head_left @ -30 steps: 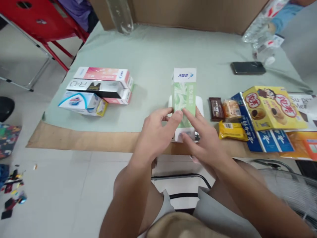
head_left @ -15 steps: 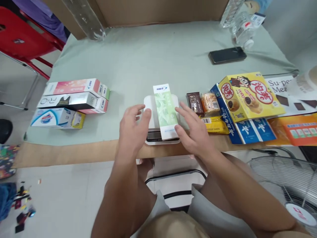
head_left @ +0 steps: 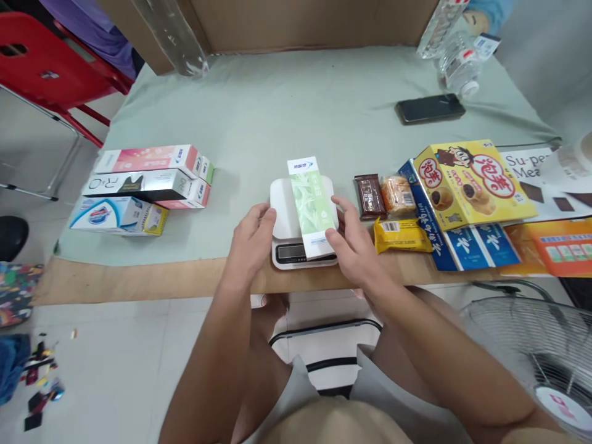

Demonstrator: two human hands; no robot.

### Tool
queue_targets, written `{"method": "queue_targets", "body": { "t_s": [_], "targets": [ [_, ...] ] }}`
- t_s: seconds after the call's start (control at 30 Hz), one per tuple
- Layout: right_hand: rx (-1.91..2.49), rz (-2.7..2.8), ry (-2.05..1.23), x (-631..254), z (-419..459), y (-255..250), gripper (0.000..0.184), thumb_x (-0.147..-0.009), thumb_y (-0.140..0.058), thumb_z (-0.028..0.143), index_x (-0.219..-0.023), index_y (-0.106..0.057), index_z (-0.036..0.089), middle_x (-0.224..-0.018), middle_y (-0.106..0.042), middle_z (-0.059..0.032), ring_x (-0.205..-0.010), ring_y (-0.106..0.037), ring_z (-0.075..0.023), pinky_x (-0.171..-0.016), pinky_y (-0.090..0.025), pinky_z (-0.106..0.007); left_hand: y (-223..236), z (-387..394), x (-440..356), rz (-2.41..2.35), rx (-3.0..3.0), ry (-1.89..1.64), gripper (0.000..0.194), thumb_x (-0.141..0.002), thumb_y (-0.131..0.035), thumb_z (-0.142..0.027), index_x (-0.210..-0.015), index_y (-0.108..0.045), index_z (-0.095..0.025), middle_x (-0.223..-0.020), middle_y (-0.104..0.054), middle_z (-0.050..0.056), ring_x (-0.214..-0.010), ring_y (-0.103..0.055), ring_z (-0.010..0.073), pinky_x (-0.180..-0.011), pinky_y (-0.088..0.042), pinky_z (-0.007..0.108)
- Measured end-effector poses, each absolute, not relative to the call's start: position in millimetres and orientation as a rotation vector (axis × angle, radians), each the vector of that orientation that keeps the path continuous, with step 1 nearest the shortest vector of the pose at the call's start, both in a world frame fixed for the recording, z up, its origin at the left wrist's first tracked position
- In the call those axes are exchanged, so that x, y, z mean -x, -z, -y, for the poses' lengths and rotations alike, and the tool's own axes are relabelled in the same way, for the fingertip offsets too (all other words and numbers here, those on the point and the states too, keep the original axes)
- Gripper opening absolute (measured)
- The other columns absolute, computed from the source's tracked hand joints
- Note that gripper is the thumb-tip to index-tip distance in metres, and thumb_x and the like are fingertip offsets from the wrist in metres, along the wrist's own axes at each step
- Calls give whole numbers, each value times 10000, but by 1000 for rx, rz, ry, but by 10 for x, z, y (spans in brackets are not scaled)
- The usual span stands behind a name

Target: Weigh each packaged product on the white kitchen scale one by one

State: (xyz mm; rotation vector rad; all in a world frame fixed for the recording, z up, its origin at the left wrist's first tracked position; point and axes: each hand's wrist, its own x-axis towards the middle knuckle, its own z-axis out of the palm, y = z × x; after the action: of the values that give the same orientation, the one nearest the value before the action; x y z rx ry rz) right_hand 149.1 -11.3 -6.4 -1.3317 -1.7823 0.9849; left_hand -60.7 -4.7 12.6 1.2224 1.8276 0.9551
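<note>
Flanking the white scale (head_left: pixel 283 213), both hands stand unclenched: the right hand (head_left: pixel 355 243), at 4 o'clock from the scale's centre, has thumb and fingers parted along the edge of the green-and-white box (head_left: pixel 312 206); whether its thumb presses there cannot be told. The left hand (head_left: pixel 252 243), at 8 o'clock, is loosely curled beside the scale. The box lies flat across the scale, far end tilted slightly toward 11 o'clock, partly covering the display (head_left: pixel 291 251). Farther out: a brown packet (head_left: pixel 369 196) between 2 and 3 o'clock; a yellow packet (head_left: pixel 402 237) at 3; a phone (head_left: pixel 430 109) near 2; stacked cartons (head_left: pixel 139 184) between 9 and 10.
</note>
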Motion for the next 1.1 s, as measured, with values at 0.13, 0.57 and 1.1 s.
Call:
{"method": "queue_targets", "body": {
  "t_s": [0.13, 0.57, 1.1],
  "targets": [
    [1289, 1879, -997, -1274, -4, 132, 642, -1051, -463, 406, -1631, -237, 250, -1657, -459, -163, -1529, -464, -278, -1204, -462, -536, -158, 79, 770, -1956, -1160, -956, 397, -971, -502, -539, -1173, -688, -252, -1245, -741, 76, -1172, -673, 275, -989, -552, 395],
    [1162, 1955, -908, -1172, 78, -4, 569, -1024, -443, 429, -1552, -431, 218, -1665, -473, -138, -1604, -368, -266, -1305, -335, -580, -318, 332, 418, -2062, -1759, -1066, 409, -931, -541, -373, -1265, -652, -164, -1276, -676, 154, -1126, -674, 279, -962, -560, 420],
    [1103, 2069, -1005, -1339, 162, -30, 603, -983, -471, 342, -1563, -473, 176, -1620, -535, -129, -1565, -436, -299, -1294, -365, -599, -277, 212, 161, -2099, -1758, -987, 451, -909, -542, -400, -1238, -695, -132, -1374, -694, 210, -1358, -619, 356, -1171, -473, 533]
  ]
}}
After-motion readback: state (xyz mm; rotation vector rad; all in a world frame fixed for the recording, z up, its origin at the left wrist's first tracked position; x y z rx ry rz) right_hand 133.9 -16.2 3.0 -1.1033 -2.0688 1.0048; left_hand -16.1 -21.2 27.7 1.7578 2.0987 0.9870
